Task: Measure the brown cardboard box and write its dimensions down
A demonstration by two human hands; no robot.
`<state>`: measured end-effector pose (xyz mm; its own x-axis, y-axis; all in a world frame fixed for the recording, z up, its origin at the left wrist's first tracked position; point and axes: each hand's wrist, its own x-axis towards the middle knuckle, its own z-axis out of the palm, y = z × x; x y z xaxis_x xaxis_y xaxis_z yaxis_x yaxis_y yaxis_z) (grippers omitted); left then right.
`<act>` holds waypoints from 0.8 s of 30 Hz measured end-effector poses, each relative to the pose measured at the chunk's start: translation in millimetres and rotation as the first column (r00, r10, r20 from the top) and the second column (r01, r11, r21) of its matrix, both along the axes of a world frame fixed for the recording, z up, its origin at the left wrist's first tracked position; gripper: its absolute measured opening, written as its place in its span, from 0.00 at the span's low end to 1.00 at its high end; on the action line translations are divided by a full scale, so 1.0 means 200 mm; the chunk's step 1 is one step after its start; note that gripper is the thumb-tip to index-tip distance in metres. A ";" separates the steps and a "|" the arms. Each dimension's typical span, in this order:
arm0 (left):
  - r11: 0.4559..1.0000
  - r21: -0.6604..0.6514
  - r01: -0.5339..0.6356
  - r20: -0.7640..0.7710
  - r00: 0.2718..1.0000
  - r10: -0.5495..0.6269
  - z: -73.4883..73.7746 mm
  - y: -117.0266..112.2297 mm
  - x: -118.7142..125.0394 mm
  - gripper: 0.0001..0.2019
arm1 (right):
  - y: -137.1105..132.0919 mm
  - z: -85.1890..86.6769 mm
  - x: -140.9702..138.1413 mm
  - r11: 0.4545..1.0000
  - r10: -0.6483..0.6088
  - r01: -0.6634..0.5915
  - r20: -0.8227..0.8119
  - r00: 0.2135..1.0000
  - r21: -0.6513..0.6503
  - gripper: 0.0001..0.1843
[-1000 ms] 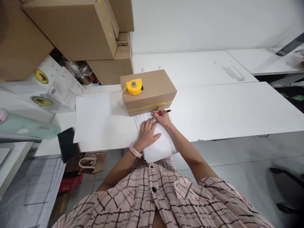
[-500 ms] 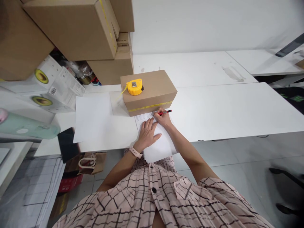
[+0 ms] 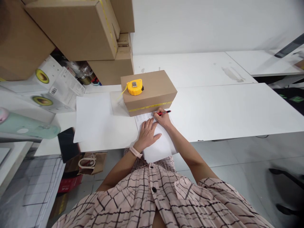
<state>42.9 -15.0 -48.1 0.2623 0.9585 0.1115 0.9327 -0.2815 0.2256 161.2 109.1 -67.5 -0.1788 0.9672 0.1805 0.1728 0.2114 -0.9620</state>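
A red and black pen (image 3: 165, 112) is pinched in my right hand (image 3: 162, 119), its tip down near the top of a white sheet of paper (image 3: 158, 147) that has rows of small writing. My left hand (image 3: 148, 133) lies flat on the same sheet with fingers stretched out, just left of the right hand. Right behind the paper stands a brown cardboard box (image 3: 152, 95), with a yellow measuring tape strip across its front face. On top of the box rests a yellow tape measure (image 3: 135, 87).
Another white sheet (image 3: 92, 118) lies on the left of the white table (image 3: 225, 110). A dark flat object (image 3: 68, 144) sits at the table's left edge beside a green bottle (image 3: 28, 125). Stacked cardboard boxes (image 3: 76, 30) and avocado-printed cartons (image 3: 59, 85) stand at the back left.
The pen's rear end has shifted very slightly left. My left hand, the paper, the box and the tape measure stay in place.
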 end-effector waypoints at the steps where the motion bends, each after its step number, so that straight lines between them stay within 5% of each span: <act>1: 1.000 0.000 0.001 -0.001 1.000 -0.001 0.00 0.00 0.00 0.33 | 0.00 0.00 0.00 1.000 0.003 -0.003 -0.002 1.000 0.001 0.14; 24: 1.000 0.007 0.002 -0.005 1.000 -0.002 0.00 0.00 0.00 0.33 | -0.01 0.03 0.00 0.999 -0.022 0.022 0.011 1.000 -0.025 0.13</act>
